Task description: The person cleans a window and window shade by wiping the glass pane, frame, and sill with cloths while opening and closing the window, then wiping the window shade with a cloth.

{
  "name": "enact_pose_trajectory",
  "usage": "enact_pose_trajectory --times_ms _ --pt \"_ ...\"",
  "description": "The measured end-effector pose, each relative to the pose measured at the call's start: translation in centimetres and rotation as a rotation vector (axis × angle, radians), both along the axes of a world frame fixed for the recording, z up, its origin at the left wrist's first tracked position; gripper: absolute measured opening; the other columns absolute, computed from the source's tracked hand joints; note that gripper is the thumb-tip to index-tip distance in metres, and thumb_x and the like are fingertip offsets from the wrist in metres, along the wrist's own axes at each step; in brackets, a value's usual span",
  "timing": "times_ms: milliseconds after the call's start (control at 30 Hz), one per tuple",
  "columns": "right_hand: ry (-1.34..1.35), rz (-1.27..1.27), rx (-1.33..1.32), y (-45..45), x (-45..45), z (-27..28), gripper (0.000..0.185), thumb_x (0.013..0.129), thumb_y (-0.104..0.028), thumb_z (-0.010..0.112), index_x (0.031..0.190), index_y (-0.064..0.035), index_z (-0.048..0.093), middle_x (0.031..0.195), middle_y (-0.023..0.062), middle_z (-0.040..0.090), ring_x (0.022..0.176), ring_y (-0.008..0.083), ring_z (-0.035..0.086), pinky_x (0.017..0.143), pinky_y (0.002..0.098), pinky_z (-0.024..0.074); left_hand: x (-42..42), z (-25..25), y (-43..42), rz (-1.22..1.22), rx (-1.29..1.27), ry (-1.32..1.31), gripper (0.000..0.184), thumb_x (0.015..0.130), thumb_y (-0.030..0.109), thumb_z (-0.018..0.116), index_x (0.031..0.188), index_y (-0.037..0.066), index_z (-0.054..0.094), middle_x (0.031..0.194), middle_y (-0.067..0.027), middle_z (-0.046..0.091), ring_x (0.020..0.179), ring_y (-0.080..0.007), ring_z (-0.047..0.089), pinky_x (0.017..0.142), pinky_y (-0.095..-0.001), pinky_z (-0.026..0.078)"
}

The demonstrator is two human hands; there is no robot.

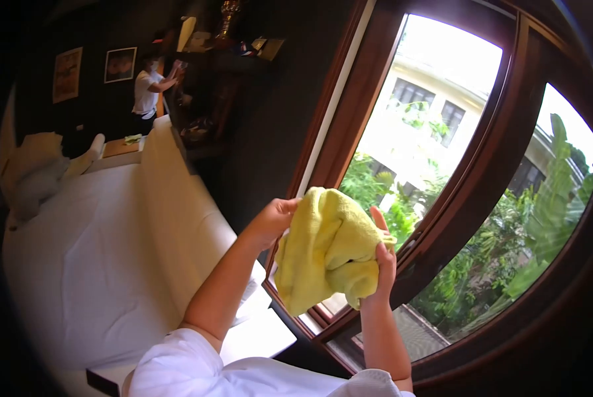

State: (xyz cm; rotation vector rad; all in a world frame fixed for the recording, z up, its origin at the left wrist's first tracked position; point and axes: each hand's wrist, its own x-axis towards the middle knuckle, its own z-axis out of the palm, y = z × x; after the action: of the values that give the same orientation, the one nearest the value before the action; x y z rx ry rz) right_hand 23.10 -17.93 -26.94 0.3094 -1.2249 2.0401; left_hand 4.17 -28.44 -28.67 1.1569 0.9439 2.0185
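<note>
Both forearms reach up from the bottom of the frame, the left hand [274,223] and right hand [384,264] raised near center. Their fingers pinch opposite sides of the yellow cloth [319,251], which hangs between them.

Dim room | windows [435,99] blown out — backlit glare | fisheye-curved, dark edges

The cloth [323,245] is before the window [435,112], the sheet [98,258] left, two pictures [120,65] beyond
</note>
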Motion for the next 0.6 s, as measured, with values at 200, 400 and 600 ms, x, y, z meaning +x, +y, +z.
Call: enact_pose_trajectory --times_ms 200,400,600 --pt "-0.248 -0.399 0.409 -1.5 -6.3 -0.8 0.067 0.081 -0.013 0.066 0.136 -0.0069 0.029 0.124 0.0128 0.047 0.111 0.0204 0.048 0.091 0.0349 0.0443 -1.0 1.0 7.2 0.101 -0.037 -0.009 0.030 0.084 0.016 0.062 0.113 0.006 0.060 0.097 -0.0099 0.062 0.088 -0.0165 0.060 0.075 -0.0325 0.049" --pt "-0.134 -1.109 0.519 5.1 -7.1 13.8 0.045 0.082 -0.007 0.051 0.126 0.0007 0.040 0.107 0.0146 0.055 0.098 0.0231 0.056 0.083 0.0338 0.0462 -5.4 7.2 8.6 0.915 0.262 0.892 0.043 0.079 0.033 0.065 0.115 0.012 0.057 0.113 -0.0110 0.048 0.107 -0.0263 0.046 0.092 -0.0380 0.037" --pt "-0.375 -2.331 1.072 12.6 -9.2 29.9 0.049 0.078 -0.016 0.056 0.125 -0.0112 0.044 0.122 0.0189 0.043 0.107 0.0356 0.048 0.088 0.0490 0.0419 -12.8 7.8 14.4 1.574 0.086 1.188 0.069 0.074 0.044 0.067 0.134 0.020 0.041 0.136 -0.0180 0.034 0.128 -0.0354 0.029 0.101 -0.0578 0.023"
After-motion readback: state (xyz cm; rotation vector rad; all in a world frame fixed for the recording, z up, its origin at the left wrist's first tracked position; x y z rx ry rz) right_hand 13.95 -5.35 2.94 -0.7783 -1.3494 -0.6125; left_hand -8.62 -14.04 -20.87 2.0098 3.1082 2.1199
